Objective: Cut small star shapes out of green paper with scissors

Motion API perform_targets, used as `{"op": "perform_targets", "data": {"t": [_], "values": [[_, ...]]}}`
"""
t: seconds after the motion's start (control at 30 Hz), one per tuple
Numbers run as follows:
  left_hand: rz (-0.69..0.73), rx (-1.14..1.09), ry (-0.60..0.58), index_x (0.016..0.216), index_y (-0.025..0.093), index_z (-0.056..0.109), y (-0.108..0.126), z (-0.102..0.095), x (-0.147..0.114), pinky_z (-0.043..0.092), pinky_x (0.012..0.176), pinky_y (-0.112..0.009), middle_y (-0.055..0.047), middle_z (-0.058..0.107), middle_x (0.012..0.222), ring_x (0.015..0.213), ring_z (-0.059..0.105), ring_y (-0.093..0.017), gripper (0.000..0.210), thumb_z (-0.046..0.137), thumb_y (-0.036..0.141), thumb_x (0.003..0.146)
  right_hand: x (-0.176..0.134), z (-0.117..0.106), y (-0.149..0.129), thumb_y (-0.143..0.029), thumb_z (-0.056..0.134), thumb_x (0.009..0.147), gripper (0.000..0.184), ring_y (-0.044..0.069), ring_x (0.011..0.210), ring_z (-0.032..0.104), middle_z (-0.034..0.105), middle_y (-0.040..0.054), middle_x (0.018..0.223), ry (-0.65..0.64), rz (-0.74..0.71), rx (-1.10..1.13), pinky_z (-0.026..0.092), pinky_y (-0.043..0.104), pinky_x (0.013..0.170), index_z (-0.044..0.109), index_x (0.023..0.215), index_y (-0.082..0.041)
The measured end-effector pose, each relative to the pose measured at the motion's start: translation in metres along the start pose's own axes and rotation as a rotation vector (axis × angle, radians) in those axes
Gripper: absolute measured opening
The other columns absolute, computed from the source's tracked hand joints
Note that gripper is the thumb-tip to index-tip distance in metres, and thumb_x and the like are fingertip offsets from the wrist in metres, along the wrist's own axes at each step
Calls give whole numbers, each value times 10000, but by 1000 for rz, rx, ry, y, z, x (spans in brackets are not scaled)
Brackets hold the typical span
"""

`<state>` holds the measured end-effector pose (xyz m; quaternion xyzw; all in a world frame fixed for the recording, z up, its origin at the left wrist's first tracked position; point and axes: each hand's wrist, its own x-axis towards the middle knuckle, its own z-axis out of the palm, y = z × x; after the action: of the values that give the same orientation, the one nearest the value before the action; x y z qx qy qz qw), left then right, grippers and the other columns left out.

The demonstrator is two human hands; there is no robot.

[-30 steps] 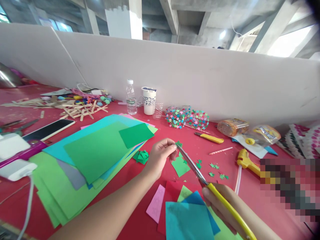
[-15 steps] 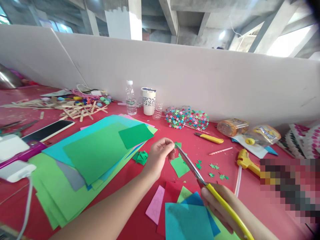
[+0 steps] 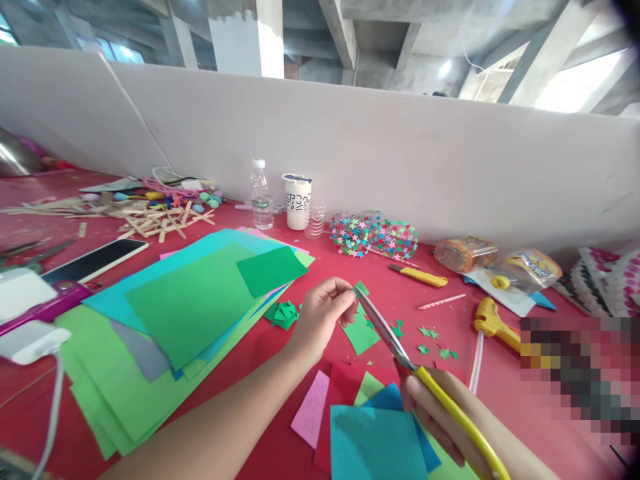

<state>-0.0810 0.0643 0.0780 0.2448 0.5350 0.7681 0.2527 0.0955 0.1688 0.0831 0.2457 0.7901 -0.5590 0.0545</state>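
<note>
Between the fingertips of my left hand (image 3: 327, 310) is a small piece of green paper (image 3: 362, 288). My right hand (image 3: 437, 400) is wrapped round the yellow handles of a pair of scissors (image 3: 387, 330), whose blades reach up to that piece. Below the blades lies a light green paper square (image 3: 361, 333). Small green paper stars (image 3: 429, 333) are scattered to the right. A pile of dark green cut pieces (image 3: 283, 315) sits left of my left hand. Nearer me, a teal paper square (image 3: 377, 437) overlaps red, blue and pink paper.
Large green and blue sheets (image 3: 190, 300) cover the left side, beside a phone (image 3: 95, 260). A yellow cutter (image 3: 425, 277) and a glue gun (image 3: 493, 320) lie at right. Along the white partition stand a water bottle (image 3: 262, 200), a cup (image 3: 297, 203) and star-covered bottles (image 3: 357, 235).
My left hand and the small green piece have shifted slightly to the right. The scissors have moved a little to the right, their tips still at the piece.
</note>
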Motion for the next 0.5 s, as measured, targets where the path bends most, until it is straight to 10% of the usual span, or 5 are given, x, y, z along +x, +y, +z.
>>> {"op": "perform_targets", "data": {"t": [0.5], "values": [[-2, -64, -2, 720, 165, 569, -3, 1, -1, 343, 449, -186, 27, 558, 558, 481, 481, -72, 116, 611, 265, 762, 1, 3, -4, -748, 303, 791, 580, 42, 271, 221, 309, -109, 319, 32, 8, -110, 170, 195, 336, 425, 638, -202]]}}
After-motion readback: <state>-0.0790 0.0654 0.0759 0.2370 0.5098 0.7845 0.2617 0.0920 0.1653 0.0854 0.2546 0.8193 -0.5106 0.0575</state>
